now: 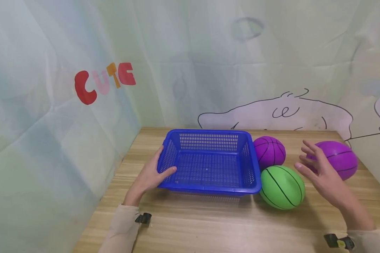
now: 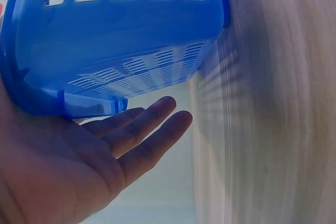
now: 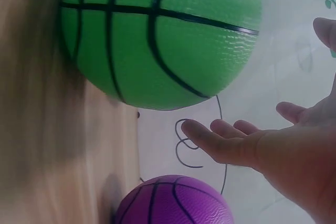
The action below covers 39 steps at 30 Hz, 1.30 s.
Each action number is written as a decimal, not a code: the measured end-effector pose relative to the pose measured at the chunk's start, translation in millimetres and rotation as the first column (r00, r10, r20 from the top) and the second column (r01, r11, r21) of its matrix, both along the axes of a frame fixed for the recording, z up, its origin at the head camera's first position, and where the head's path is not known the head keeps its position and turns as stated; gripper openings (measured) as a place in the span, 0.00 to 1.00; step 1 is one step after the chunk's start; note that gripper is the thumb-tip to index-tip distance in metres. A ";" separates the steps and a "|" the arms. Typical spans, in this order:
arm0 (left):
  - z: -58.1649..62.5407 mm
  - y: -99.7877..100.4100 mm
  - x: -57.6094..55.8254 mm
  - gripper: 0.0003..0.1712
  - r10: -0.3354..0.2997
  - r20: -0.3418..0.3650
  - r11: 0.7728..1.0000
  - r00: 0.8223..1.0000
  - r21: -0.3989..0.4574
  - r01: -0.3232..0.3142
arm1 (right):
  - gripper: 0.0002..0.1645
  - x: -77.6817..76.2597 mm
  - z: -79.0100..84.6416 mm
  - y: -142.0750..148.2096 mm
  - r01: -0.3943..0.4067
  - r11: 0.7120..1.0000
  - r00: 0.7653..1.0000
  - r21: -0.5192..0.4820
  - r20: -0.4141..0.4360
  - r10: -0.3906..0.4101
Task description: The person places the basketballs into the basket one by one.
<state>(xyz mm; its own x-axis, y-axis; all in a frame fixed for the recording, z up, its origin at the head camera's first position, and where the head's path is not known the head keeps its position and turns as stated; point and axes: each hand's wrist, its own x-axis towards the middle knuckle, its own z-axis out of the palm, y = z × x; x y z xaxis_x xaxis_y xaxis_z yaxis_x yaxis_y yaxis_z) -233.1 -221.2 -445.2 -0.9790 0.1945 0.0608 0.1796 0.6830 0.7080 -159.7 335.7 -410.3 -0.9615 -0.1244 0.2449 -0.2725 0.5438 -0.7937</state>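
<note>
A blue plastic basket (image 1: 206, 191) with slotted walls stands on the wooden table, nothing inside it. My left hand (image 1: 152, 175) holds its left rim, thumb over the top edge and the other fingers outside, below the rim in the left wrist view. To the right, a green ball (image 1: 282, 188) with black lines sits close against the basket's front right corner. Behind it lies a purple ball (image 1: 269, 151) by the basket's right wall. My right hand (image 1: 326, 175) hovers with fingers spread, between the green ball and a second purple ball (image 1: 340, 160), which it partly hides.
The wooden table (image 1: 209, 225) reaches back to a pale fabric curtain (image 1: 177, 70) printed with a cartoon and coloured letters. More curtain runs along the left side. Dark bands sit on both wrists over light sleeves.
</note>
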 end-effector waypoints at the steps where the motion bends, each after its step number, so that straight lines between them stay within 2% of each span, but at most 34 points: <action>1: -0.1 0.0 0.3 0.66 -0.004 0.005 1.000 1.000 0.004 0.004 | 0.51 1.1 -1.8 0.3 -0.003 1.000 1.000 -0.004 0.009 0.003; 5: 0.1 0.7 0.6 0.66 -0.022 0.014 1.000 1.000 0.022 0.021 | 0.50 5.2 -10.0 1.5 -0.014 1.000 0.999 -0.008 0.036 0.014; 12: 2.2 0.8 1.1 0.66 -0.043 0.009 0.998 0.999 0.039 0.043 | 0.49 13.5 -24.0 1.2 0.013 0.998 0.998 0.069 0.064 -0.017; 18: 1.7 0.6 1.0 0.65 -0.041 0.011 0.999 0.999 0.035 0.040 | 0.49 17.7 -34.1 -3.9 0.007 0.998 0.995 0.059 0.097 -0.013; 27: 0.7 1.5 1.9 0.66 -0.020 0.041 0.999 0.999 0.041 0.018 | 0.57 26.4 -48.8 -13.9 -0.005 0.999 0.991 0.038 0.132 0.000; 39: 1.6 3.0 3.4 0.64 -0.017 0.029 0.999 0.999 0.036 0.016 | 0.68 27.4 -59.4 -20.5 0.006 1.000 0.990 0.018 0.142 -0.009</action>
